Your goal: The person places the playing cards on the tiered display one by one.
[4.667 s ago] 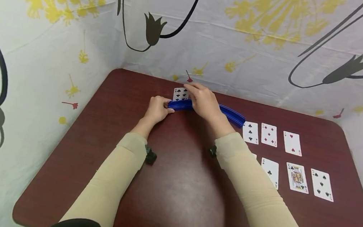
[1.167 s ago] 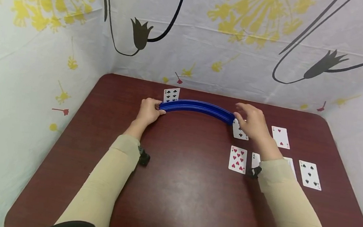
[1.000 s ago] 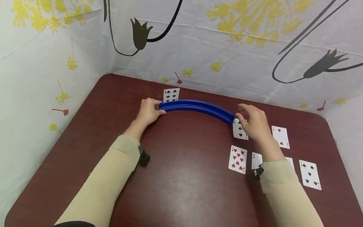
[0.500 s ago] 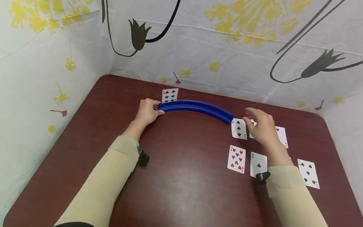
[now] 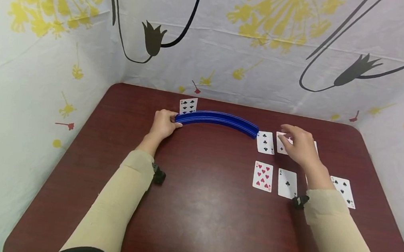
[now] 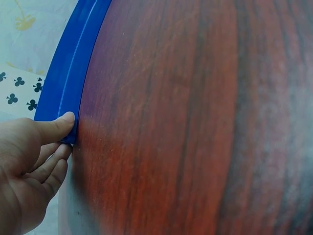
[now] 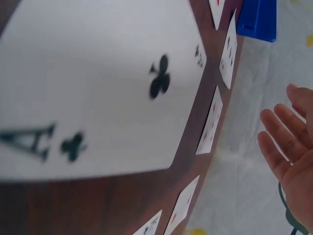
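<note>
Pinching rack [image 5: 217, 118] near table edge [image 5: 225, 105]: left hand [image 5: 163, 123].

2 arms [image 5: 114, 200] reach forward, well apart at the wrists [image 5: 148, 144]. The left hand [image 5: 163, 123] pinches — thumb [image 6: 61, 128] above, fingers [image 6: 55, 169] curled below — while the right hand [image 5: 300, 145] hangs in the air, thumb parted from gently bent fingers.

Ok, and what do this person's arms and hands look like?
The left sleeve and right sleeve are long, plain and beige. Near the cuff end of each sits a small black device. The left hand and right hand wear no gloves, and no rings show.
</note>
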Demonstrator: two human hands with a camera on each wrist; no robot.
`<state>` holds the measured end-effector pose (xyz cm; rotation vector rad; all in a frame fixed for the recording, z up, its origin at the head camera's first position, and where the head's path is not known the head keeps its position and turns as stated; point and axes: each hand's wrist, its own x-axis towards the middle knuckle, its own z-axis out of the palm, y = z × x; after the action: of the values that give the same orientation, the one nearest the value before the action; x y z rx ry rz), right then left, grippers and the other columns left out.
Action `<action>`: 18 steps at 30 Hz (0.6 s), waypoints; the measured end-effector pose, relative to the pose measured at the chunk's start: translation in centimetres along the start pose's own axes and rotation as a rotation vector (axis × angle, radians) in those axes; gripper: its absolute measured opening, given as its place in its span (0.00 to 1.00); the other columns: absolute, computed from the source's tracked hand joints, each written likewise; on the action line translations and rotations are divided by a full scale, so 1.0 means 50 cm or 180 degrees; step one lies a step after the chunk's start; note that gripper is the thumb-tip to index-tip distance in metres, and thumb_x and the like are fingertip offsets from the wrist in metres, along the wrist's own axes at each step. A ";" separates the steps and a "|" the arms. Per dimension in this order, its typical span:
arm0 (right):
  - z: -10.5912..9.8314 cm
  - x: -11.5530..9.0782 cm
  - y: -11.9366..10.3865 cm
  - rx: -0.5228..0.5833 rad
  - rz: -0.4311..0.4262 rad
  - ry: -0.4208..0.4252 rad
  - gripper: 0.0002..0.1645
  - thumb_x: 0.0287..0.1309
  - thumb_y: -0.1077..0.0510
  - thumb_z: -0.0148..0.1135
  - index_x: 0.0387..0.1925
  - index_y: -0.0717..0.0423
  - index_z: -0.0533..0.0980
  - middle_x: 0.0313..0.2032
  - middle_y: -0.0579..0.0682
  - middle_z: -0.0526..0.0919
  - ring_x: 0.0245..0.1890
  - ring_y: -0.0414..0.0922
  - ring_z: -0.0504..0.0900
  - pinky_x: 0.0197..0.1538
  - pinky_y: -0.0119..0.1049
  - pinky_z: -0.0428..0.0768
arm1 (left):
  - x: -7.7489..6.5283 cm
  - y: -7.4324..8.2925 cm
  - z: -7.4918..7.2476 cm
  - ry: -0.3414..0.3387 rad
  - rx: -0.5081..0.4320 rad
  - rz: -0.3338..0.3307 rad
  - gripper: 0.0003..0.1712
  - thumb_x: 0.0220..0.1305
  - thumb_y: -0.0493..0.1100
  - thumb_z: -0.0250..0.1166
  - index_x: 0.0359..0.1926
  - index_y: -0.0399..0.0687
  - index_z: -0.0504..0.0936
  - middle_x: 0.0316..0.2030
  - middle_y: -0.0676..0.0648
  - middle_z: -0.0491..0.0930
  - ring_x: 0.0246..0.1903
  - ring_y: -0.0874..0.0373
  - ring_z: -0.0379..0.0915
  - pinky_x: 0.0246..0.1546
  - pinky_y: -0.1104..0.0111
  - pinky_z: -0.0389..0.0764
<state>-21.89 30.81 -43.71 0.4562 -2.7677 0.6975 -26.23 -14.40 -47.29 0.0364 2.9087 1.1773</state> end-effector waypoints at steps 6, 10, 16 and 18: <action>-0.007 -0.015 0.008 -0.0047 -0.0013 0.0013 0.21 0.66 0.62 0.66 0.58 0.65 0.78 0.48 0.65 0.85 0.38 0.63 0.84 0.43 0.59 0.78 | 0.000 0.000 -0.001 0.0017 -0.0016 -0.0012 0.26 0.63 0.42 0.74 0.60 0.37 0.83 0.46 0.37 0.86 0.46 0.48 0.81 0.50 0.57 0.83; -0.009 -0.024 0.014 -0.0005 -0.0022 0.0031 0.21 0.65 0.63 0.66 0.57 0.66 0.78 0.46 0.66 0.85 0.37 0.64 0.85 0.42 0.60 0.79 | 0.001 0.000 0.000 0.0021 -0.0020 -0.0017 0.25 0.63 0.42 0.74 0.59 0.37 0.83 0.46 0.38 0.86 0.45 0.48 0.81 0.51 0.57 0.82; -0.012 -0.038 0.021 -0.0002 0.0030 0.0000 0.21 0.64 0.64 0.67 0.57 0.66 0.78 0.45 0.66 0.84 0.39 0.63 0.86 0.43 0.61 0.80 | 0.001 -0.001 0.002 0.0019 0.0013 0.0002 0.25 0.63 0.42 0.74 0.59 0.36 0.83 0.46 0.38 0.86 0.46 0.48 0.81 0.51 0.58 0.82; -0.013 -0.042 0.025 0.0002 0.0062 -0.0016 0.21 0.63 0.64 0.67 0.57 0.67 0.78 0.45 0.66 0.85 0.40 0.64 0.86 0.44 0.61 0.80 | 0.001 -0.001 0.002 0.0025 0.0010 0.0004 0.25 0.63 0.42 0.74 0.59 0.37 0.83 0.46 0.38 0.86 0.46 0.48 0.81 0.51 0.58 0.82</action>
<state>-20.28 32.66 -44.34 0.4323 -2.7803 0.7025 -26.30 -14.36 -47.38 0.0339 2.9176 1.1756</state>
